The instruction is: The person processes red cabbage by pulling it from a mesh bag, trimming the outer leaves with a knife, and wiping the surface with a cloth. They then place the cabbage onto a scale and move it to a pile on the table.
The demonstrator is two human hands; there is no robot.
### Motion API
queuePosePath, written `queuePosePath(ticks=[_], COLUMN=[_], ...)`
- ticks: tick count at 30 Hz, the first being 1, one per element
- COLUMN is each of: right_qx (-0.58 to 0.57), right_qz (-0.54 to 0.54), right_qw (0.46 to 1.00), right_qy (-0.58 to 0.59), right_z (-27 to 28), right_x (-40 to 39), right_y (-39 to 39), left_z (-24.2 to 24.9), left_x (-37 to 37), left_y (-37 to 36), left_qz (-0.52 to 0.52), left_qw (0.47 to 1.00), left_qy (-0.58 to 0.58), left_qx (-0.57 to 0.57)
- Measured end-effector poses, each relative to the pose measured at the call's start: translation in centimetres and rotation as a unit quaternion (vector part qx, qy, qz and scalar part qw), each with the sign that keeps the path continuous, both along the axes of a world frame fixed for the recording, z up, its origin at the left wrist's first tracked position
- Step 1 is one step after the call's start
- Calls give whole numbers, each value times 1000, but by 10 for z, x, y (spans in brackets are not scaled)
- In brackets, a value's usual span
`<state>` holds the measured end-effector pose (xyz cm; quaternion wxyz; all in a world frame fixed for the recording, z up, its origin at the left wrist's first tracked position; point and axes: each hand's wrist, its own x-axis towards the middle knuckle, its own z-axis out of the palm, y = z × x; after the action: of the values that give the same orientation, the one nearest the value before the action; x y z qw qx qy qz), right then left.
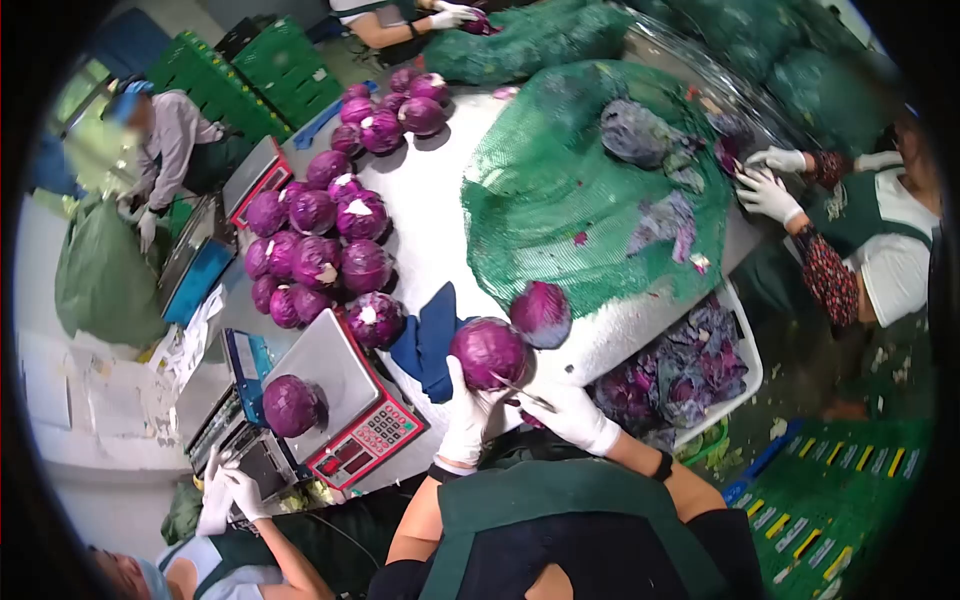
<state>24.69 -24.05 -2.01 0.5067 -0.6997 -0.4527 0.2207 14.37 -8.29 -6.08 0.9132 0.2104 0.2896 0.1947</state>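
Note:
Gloved in white, my left hand [466, 422] is closed against the near left side of a red cabbage [487, 350]. My right hand [578, 420] grips a small knife [528, 394], its blade against the lower part of that cabbage. A second red cabbage [541, 313] sits just beyond, touching or nearly touching the first. Folded blue cloth [428, 345] lies to the left of the held cabbage. Under my right hand a bit of purple shows, mostly hidden.
Several red cabbages [312, 212] are piled at left. One cabbage [290, 405] rests on a scale [365, 440]. A green mesh sack [560, 180] covers the table's far side. Trimmed leaves fill a white bin [752, 365] at right. Co-workers stand around the table.

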Motion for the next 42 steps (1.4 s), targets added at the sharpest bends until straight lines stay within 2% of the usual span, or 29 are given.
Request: queuePosePath(ticks=[1, 2, 3, 4, 5, 7, 8, 9, 10, 12, 13, 15, 17, 19, 22, 25, 26, 27, 28, 29, 30, 31, 33, 35, 36, 37, 39, 40, 42], right_qx=[23, -25, 19, -11, -44, -12, -71, -153, -166, -146, -128, -119, -91, -75, -47, -80, -68, -58, 33, -1, -37, -62, -75, -171, -217, -259, -233, -234, -252], right_qz=[-1, -44, -98, -111, -125, -114, -86, -35, 38, 33, -21, -141, -207, -248, -233, -248, -235, -224, -205, -205, -204, -224, -261, -320, -309, -304, -320, -355, -388], right_qw=[998, 992, 991, 976, 952, 914, 903, 884, 872, 877, 918, 896, 903, 900, 920, 929, 942, 953, 977, 979, 977, 972, 961, 921, 920, 915, 906, 874, 873], right_qy=[66, 119, 92, 185, 276, 389, 414, 441, 458, 457, 374, 405, 365, 351, 311, 263, 229, 195, 52, 2, -48, -41, -41, -144, -103, -60, -149, -234, -155], right_z=[5, 11, -18, -22, -23, -33, -42, -55, -76, -93, -100, -85, -99, -101, -97, -61, -54, -51, -81, -64, -38, -26, -34, -54, -60, -69, -109, -109, -100], right_x=[2, 8, 16, 23, 26, 16, 9, 2, -9, -27, -24, -3, 24, 40, 43, 16, 11, 8, 16, 16, 19, 23, 42, 51, 53, 57, 55, 45, 33], right_y=[-8, -15, -19, -21, -18, -4, 2, 9, 9, 0, -8, -30, -57, -69, -56, -17, -3, 4, 14, 23, 44, 58, 79, 88, 89, 82, 49, 30, -28], left_z=[11, 12, 14, 36, 27, 18, 34, 34, 39, 60, 79, 112, 97, 98, 73, 50, 48, 25, 34, 49, 56, 81, 82, 105, 120, 131, 132, 131, 145], left_x=[3, 2, -1, 5, 2, -5, -8, -12, -16, -27, -35, -46, -63, -66, -61, -75, -78, -88, -87, -87, -89, -83, -80, -69, -63, -56, -29, -17, 6], left_y=[1, 10, 19, 23, 35, 51, 59, 69, 82, 114, 125, 161, 220, 269, 336, 378, 381, 400, 391, 374, 368, 353, 374, 371, 357, 345, 358, 352, 322], left_qz=[48, 19, -10, 70, 92, 74, 44, 50, 82, 105, 111, 169, 225, 341, 493, 495, 551, 483, 490, 495, 458, 473, 449, 413, 375, 331, 296, 261, 190], left_qw=[994, 982, 961, 954, 929, 982, 971, 983, 983, 976, 974, 955, 957, 930, 868, 865, 828, 873, 866, 858, 876, 854, 842, 857, 864, 870, 893, 897, 902], left_qy=[-43, -124, -205, -174, -197, -147, -168, -160, -161, -190, -159, -165, -172, -131, -42, 82, 88, 56, 97, 140, 103, 142, 163, 145, 120, 87, 111, 108, 109], left_qx=[-93, -141, -185, -235, -298, -92, -164, -73, -42, 12, 121, 182, 59, -25, 46, -5, -64, -44, -12, 19, 115, 163, 250, 272, 315, 356, 320, 340, 372])
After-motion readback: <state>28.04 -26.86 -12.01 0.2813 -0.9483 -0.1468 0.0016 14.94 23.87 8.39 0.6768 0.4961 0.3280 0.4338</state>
